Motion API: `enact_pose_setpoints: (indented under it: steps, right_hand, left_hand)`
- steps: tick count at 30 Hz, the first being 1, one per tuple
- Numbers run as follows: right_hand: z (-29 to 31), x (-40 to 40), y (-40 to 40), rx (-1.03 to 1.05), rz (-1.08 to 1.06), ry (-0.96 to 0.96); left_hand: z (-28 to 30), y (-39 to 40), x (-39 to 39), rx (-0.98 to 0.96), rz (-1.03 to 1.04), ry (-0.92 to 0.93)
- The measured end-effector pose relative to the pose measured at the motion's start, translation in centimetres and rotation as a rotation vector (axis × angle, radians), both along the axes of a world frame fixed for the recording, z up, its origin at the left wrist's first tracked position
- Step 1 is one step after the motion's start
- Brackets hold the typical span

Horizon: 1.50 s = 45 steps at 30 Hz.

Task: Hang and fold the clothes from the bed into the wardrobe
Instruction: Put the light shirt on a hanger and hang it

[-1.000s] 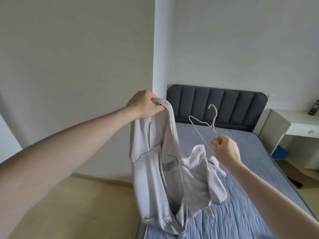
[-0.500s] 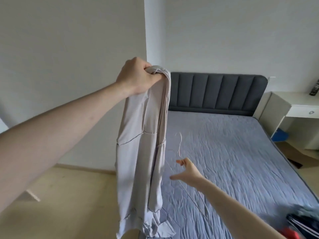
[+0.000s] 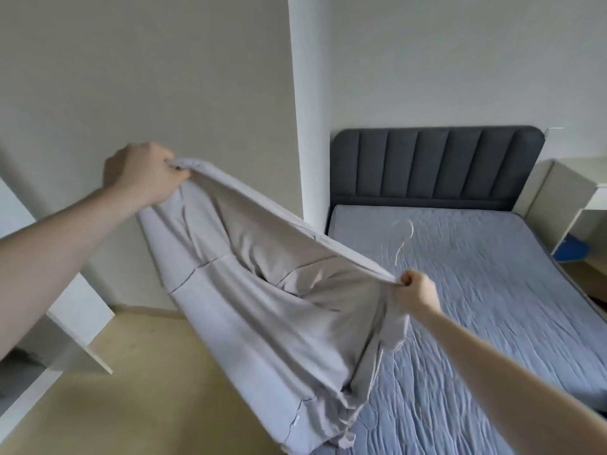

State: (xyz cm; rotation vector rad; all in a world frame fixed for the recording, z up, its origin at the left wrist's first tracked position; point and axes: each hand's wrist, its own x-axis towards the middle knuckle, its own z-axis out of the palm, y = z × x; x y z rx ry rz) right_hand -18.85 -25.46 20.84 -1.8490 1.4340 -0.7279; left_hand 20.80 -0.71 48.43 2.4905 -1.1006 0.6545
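Head view: left hand (image 3: 141, 174) raised at left, grip clenched on one end of grey garment (image 3: 262, 307) waistband. Right hand (image 3: 415, 292) lower, nearer centre, grip pinching other end. Band stretched taut between hands, sloping down to right. Rest of garment hangs below, over near-left corner of bed (image 3: 476, 307) and floor beside it. White wire hanger (image 3: 404, 238) lies on blue quilted cover, beyond right hand, blurred. Dark padded headboard (image 3: 437, 165) at far end. White desk (image 3: 578, 192) at right edge.
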Motion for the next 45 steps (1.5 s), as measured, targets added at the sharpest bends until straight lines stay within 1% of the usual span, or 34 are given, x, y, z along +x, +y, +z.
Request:
enact_pose_setpoints:
  steps: [3, 6, 8, 10, 11, 13, 15, 16, 18, 20, 23, 25, 27, 29, 32, 35, 38, 40, 42, 43, 45]
  right_hand:
    - [5.6, -0.2, -2.1, -0.078, 0.036, -0.137]
    - [12.1, 0.4, -1.9, -0.136, 0.105, -0.303]
    - [15.9, 0.9, -1.5, -0.185, 0.174, -0.360]
    - [19.1, 1.9, -0.9, -0.218, 0.245, -0.371]
    - [20.4, 2.5, -0.4, -0.227, 0.282, -0.369]
    - [22.5, 3.9, 0.7, -0.248, 0.352, -0.361]
    - [24.0, 5.5, 2.0, -0.287, 0.428, -0.338]
    - [24.4, 6.3, 2.6, -0.308, 0.466, -0.311]
    - [24.7, 7.5, 3.5, -0.345, 0.522, -0.250]
    - [24.5, 7.5, 3.4, -0.323, 0.519, -0.222]
    - [23.4, 4.7, 1.8, -0.214, 0.420, -0.153]
    - [21.3, 1.9, 1.0, -0.144, 0.348, -0.112]
    - [18.0, -0.4, 1.5, -0.088, 0.274, -0.086]
    - [13.9, -1.8, 3.1, -0.002, 0.235, -0.106]
    - [8.8, -1.7, 6.3, 0.120, 0.215, -0.218]
    - [5.8, -0.4, 7.9, 0.166, 0.145, -0.255]
    - [4.6, 0.1, 7.6, 0.202, 0.123, -0.319]
    - [3.9, -0.2, 6.5, 0.224, 0.168, -0.314]
    - [3.4, -1.3, 5.2, 0.198, 0.168, -0.290]
    - [3.3, -1.9, 4.4, 0.173, 0.137, -0.296]
    - [4.0, -2.9, 3.0, 0.067, 0.034, -0.292]
  left_hand:
    - [-3.9, 1.2, 3.0, 0.154, 0.075, 0.037]
    - [-7.6, 1.4, 4.7, 0.294, 0.060, 0.126]
    - [-9.1, 1.3, 4.8, 0.389, 0.083, 0.210]
    - [-9.8, 0.6, 3.7, 0.514, 0.063, 0.310]
    - [-10.0, -0.1, 2.7, 0.565, 0.013, 0.363]
    - [-10.4, -2.4, -1.1, 0.572, -0.208, 0.514]
    - [-10.3, -5.2, -7.0, 0.474, -0.483, 0.716]
    - [-10.1, -6.6, -10.0, 0.400, -0.594, 0.781]
    - [-9.8, -9.3, -14.7, 0.234, -0.738, 0.797]
    - [-9.3, -11.2, -17.0, 0.064, -0.775, 0.766]
    - [-9.0, -12.5, -18.0, -0.081, -0.792, 0.851]
    - [-8.7, -12.8, -18.2, -0.185, -0.803, 0.847]
    - [-8.0, -13.3, -18.8, -0.273, -0.815, 0.863]
    - [-7.0, -13.8, -19.8, -0.294, -0.835, 0.890]
    - [-6.2, -14.5, -22.2, -0.225, -0.883, 0.893]
    - [-6.3, -15.1, -23.4, -0.196, -0.897, 0.911]
    - [-6.1, -15.1, -23.7, -0.171, -0.874, 0.958]
    - [-5.6, -14.8, -22.8, -0.218, -0.811, 0.913]
    - [-4.8, -14.1, -20.7, -0.319, -0.696, 0.790]
    - [-4.4, -13.6, -19.3, -0.333, -0.644, 0.708]
    - [-4.4, -12.5, -16.5, -0.242, -0.548, 0.499]
